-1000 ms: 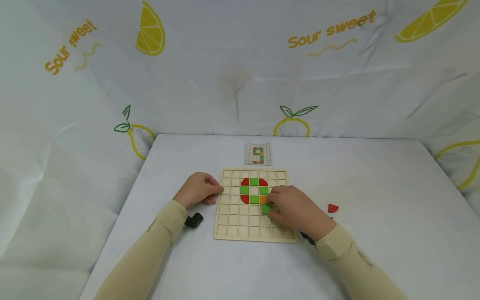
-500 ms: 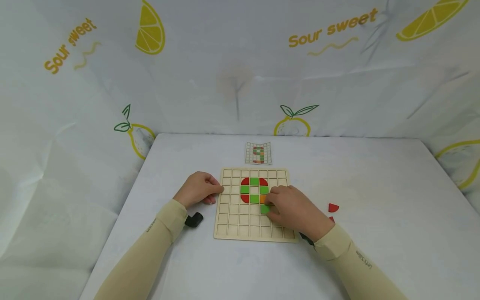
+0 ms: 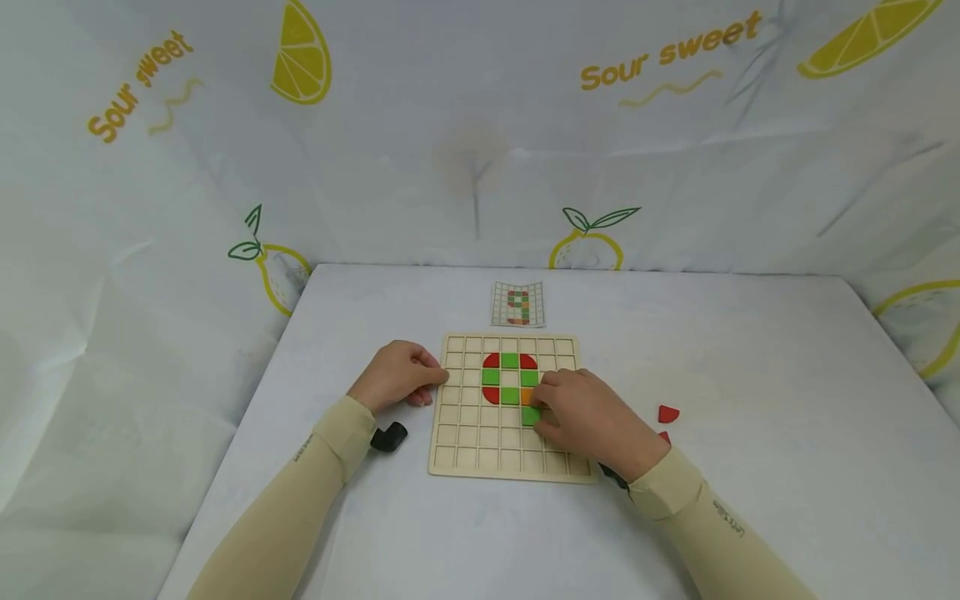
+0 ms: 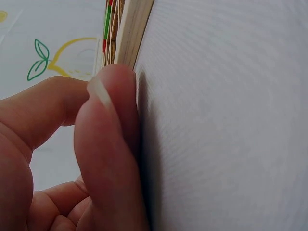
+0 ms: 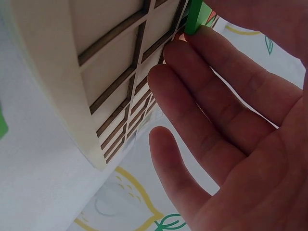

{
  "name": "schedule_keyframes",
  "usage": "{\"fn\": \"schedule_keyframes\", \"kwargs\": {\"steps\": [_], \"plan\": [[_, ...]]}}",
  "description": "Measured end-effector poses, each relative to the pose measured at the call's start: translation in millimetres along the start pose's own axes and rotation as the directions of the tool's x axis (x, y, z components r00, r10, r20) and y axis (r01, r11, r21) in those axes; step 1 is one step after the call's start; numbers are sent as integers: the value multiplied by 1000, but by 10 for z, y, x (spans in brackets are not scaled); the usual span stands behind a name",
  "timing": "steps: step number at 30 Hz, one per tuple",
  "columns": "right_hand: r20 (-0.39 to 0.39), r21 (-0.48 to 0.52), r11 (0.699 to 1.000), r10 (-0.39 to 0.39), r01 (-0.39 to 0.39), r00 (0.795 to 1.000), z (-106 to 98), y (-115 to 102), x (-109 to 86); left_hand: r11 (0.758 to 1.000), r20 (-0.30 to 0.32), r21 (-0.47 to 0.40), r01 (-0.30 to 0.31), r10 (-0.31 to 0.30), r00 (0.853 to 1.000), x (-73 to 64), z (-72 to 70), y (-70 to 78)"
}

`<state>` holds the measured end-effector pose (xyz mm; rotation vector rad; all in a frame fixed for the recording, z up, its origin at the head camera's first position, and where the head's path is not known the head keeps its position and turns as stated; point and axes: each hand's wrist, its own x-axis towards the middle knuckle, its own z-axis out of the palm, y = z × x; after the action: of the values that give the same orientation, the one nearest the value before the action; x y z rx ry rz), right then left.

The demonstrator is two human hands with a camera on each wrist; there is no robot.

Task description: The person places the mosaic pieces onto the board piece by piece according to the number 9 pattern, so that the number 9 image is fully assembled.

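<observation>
A pale wooden grid board [image 3: 480, 458] lies on the table, with red, green and orange tiles set in a ring in its upper middle. My left hand [image 3: 397, 377] is at its left edge, thumb and index fingertip meeting there; in the left wrist view the fingertips touch the board's side [image 4: 134, 29]. Over the board's right part, my right hand [image 3: 588, 417] pinches a green square tile [image 3: 529, 416] just below the orange tile [image 3: 527, 397]. In the right wrist view the green tile [image 5: 193, 18] stands tilted between thumb and index finger, other fingers extended.
Behind the board lies a small pattern card [image 3: 517, 304] showing a coloured figure on a grid. Right of my right hand are a red quarter-round tile [image 3: 668, 414] and another red piece [image 3: 664, 437], partly hidden by the wrist. A black object [image 3: 389, 437] sits by my left wrist.
The whole head view has shifted slightly. My right hand has drawn back very slightly, and more of the second red piece shows beside its wrist. The left hand keeps its place.
</observation>
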<state>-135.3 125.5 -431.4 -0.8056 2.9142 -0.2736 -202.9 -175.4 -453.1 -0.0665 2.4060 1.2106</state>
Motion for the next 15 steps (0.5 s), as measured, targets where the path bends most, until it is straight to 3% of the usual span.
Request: {"fn": "schedule_keyframes", "kwargs": {"steps": [15], "plan": [[-5, -10, 1000, -6, 6, 1000, 0, -16, 3, 1000, -3, -5, -9, 9, 1000, 11, 8, -19]]}}
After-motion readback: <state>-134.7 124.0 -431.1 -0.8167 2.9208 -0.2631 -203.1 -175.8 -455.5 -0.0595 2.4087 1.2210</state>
